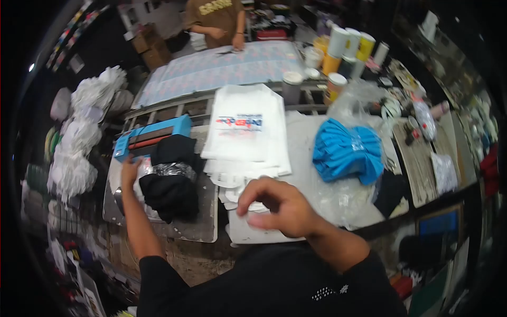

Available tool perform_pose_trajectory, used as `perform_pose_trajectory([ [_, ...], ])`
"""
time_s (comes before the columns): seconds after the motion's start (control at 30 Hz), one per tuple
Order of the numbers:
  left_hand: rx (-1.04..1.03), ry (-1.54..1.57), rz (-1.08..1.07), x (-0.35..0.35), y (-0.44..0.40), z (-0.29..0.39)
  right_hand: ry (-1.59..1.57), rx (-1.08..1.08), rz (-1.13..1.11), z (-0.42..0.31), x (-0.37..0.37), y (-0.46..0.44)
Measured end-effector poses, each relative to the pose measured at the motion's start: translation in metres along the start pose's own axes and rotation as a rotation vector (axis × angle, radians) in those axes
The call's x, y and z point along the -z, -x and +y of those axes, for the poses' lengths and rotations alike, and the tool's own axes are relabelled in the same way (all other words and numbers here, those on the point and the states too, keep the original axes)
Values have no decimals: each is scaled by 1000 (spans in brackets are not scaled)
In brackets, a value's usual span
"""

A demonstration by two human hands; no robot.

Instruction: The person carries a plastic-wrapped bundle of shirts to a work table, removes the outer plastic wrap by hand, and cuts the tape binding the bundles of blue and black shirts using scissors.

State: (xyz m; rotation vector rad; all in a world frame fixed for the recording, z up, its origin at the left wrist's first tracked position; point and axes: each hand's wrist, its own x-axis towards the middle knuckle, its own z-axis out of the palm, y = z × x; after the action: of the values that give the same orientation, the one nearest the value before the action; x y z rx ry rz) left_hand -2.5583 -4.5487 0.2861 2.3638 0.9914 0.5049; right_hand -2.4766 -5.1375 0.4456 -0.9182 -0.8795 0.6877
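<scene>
My left hand (130,170) reaches to the left side of the table, beside a clear plastic bag (144,168) and the near end of a blue bar-shaped machine (153,134). Its fingers are small and blurred, so whether they grip the plastic cannot be made out. Right of it lies a folded black cloth bundle (171,193) with a shiny band around its middle. My right hand (282,207) hovers over the near edge of a stack of white printed bags (235,142). Its fingers are curved, with a gap to the thumb and nothing between them.
A blue gathered cloth bundle (348,150) sits at the right on clear plastic (343,203). Several jars and bottles (335,87) stand at the back right. Across a printed sheet (222,68), another person (216,24) stands. White bundles (79,137) hang at the left.
</scene>
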Motion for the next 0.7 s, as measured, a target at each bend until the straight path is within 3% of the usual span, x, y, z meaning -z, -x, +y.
perform_pose_trajectory([
  [0.03, -29, 21, 80, 33, 64, 120, -10, 153, -92, -28, -2, 9],
  [0.1, -280, 525, 309, 22, 98, 181, -102, 335, -289, -68, -9, 22],
  [0.17, -420, 744, 274, -11, 143, 234, -176, 408, -311, -85, -13, 32],
  [0.2, -472, 656, 160, -33, 167, 258, -186, 415, -299, -86, -19, 39],
  [0.27, -506, 447, -100, -98, 204, 281, -343, 542, 74, -80, -39, 53],
  [0.3, -348, 485, -337, -130, 230, 300, -352, 550, 93, -75, -36, 49],
  [0.33, -347, 445, -499, -168, 254, 303, -351, 789, 109, -71, -29, 43],
  [0.37, -531, 385, -565, -189, 281, 321, -339, 1026, 124, -71, -20, 42],
  [0.4, -572, 428, -671, -204, 307, 339, -333, 1029, 140, -77, -9, 52],
  [0.47, -600, 469, -783, -223, 340, 376, -236, 701, 150, -95, 20, 81],
  [0.5, -572, 462, -859, -226, 351, 398, -243, 695, 152, -104, 46, 91],
  [0.57, -543, 464, -914, -247, 358, 429, 428, 333, -11, -121, 108, 101],
  [0.63, -602, 842, -903, -275, 354, 455, 521, 197, 266, -88, 157, 114],
  [0.67, -411, 972, -1059, -283, 354, 485, 652, 64, 383, -77, 189, 126],
  [0.7, -417, 967, -1045, -299, 349, 509, 769, 84, 554, -60, 224, 140],
])
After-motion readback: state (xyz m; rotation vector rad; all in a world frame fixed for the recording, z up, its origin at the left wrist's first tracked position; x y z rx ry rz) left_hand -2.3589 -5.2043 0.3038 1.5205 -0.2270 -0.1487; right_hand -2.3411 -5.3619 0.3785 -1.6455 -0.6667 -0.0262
